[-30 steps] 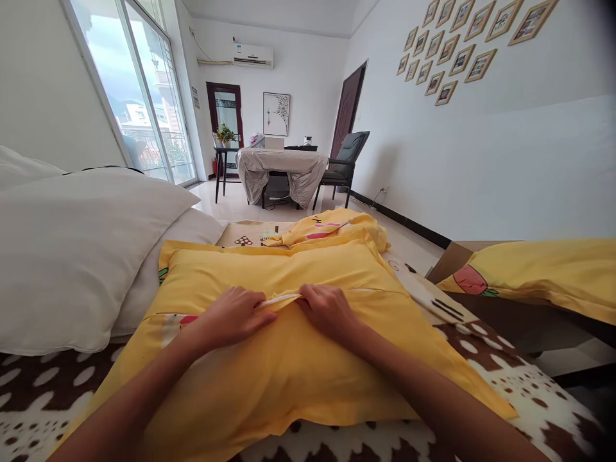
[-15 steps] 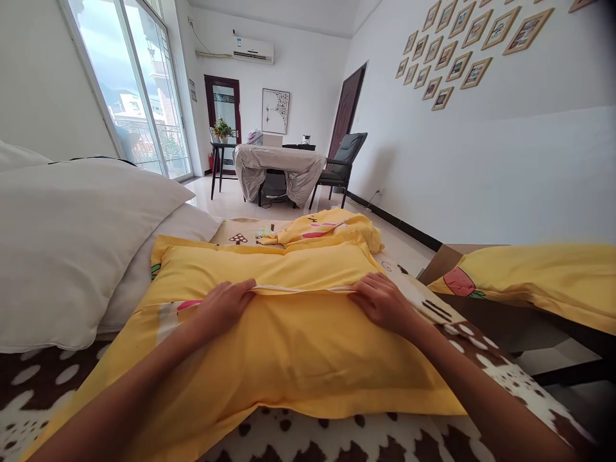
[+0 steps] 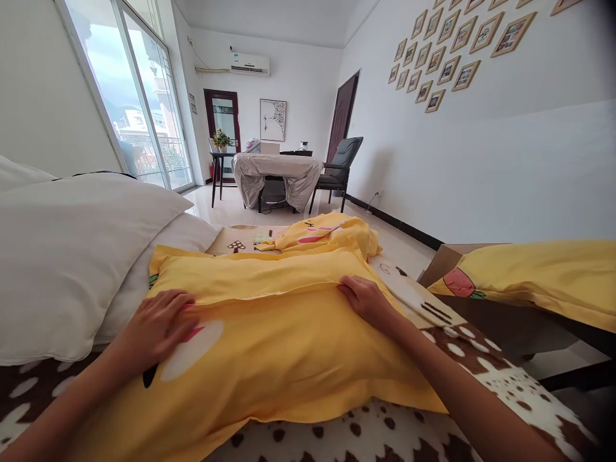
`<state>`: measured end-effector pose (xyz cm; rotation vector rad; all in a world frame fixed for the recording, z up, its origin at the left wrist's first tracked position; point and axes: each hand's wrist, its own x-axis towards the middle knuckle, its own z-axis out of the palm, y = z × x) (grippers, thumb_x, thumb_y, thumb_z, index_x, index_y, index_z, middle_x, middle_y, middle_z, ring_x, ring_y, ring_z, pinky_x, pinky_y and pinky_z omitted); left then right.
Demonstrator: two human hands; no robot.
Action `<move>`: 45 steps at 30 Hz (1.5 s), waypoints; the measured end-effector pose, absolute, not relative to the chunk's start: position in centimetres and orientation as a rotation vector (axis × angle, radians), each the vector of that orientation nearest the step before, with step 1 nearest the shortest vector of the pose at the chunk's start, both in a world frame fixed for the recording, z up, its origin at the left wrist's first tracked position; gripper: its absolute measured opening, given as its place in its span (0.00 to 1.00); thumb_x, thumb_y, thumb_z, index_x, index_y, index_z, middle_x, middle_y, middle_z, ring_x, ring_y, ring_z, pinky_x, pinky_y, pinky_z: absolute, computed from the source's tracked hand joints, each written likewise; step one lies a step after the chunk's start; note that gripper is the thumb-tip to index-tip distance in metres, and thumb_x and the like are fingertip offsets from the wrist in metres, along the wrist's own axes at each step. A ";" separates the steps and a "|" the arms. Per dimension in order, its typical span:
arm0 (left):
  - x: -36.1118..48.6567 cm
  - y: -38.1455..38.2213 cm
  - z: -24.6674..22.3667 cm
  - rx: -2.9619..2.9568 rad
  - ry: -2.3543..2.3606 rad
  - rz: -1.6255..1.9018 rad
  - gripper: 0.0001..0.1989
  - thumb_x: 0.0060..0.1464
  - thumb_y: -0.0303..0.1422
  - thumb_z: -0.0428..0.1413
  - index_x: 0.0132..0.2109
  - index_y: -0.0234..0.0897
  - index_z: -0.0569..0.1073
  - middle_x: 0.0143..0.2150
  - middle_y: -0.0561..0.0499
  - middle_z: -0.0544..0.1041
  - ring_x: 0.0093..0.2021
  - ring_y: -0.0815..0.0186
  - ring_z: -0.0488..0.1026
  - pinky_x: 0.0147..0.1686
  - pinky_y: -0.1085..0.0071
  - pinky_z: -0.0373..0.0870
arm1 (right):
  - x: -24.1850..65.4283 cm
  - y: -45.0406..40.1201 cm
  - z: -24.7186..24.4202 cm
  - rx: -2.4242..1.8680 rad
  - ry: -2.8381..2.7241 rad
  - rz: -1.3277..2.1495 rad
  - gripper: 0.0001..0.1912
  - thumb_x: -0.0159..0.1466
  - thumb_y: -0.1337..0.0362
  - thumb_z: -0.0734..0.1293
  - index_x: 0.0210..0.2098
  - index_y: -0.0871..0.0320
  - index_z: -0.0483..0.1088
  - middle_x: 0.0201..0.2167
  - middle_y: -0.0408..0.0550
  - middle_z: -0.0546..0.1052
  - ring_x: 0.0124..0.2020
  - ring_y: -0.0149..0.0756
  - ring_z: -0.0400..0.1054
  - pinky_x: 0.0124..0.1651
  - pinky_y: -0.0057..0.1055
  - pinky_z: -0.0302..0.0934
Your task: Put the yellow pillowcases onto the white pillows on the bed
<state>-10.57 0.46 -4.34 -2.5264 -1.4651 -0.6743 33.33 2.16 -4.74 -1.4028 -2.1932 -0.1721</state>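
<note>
Pillow (image 3: 269,359) in a yellow case lies at six o'clock in the head view, flat on a brown-and-white blanket (image 3: 351,439), with a seam (image 3: 283,294) running across its upper part. The left hand (image 3: 166,324) is at eight o'clock, over the pillow near a pink print; its fingers are spread wide, thumb apart, with nothing held. Those fingertips are a little blurred, so how firmly they press on the case is hard to say. The right hand (image 3: 363,300), between four and five o'clock, has its thumb and fingers drawn narrow on the seam's far end, holding that edge of the case. White pillows (image 3: 77,263) are piled at nine o'clock, just beside the yellow one. A crumpled yellow cloth (image 3: 337,234) lies just beyond the pillow, a touch right of centre. Just past three o'clock, yellow fabric (image 3: 539,276) with a pink-and-green print lies well apart from both hands. A covered table (image 3: 276,165) is at eleven o'clock, a dark chair (image 3: 344,163) at one, and a window (image 3: 139,96) at ten.
</note>
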 end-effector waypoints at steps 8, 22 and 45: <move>-11.3 1.8 -4.1 -2.322 -1.881 -0.847 0.16 0.58 0.43 0.41 0.34 0.40 0.67 0.30 0.52 0.74 0.29 0.64 0.70 0.30 0.72 0.61 | 32.3 3.9 -4.1 -1.496 -2.178 -0.089 0.11 0.66 0.60 0.54 0.29 0.55 0.60 0.20 0.43 0.69 0.23 0.35 0.62 0.27 0.29 0.49; -10.4 4.7 3.7 -1.826 -1.119 -1.229 0.15 0.55 0.37 0.45 0.23 0.37 0.65 0.13 0.59 0.59 0.16 0.73 0.56 0.22 0.77 0.54 | 33.1 0.9 2.7 -1.374 -2.134 -0.697 0.20 0.68 0.56 0.49 0.24 0.56 0.58 0.19 0.45 0.68 0.20 0.31 0.58 0.26 0.30 0.43; -9.7 11.8 -6.2 -2.744 -1.926 -0.840 0.21 0.48 0.52 0.52 0.25 0.38 0.62 0.21 0.56 0.63 0.26 0.67 0.62 0.26 0.74 0.55 | 28.3 1.5 -2.9 -1.245 -1.833 -0.581 0.06 0.61 0.67 0.60 0.36 0.53 0.67 0.33 0.51 0.73 0.37 0.43 0.65 0.42 0.43 0.56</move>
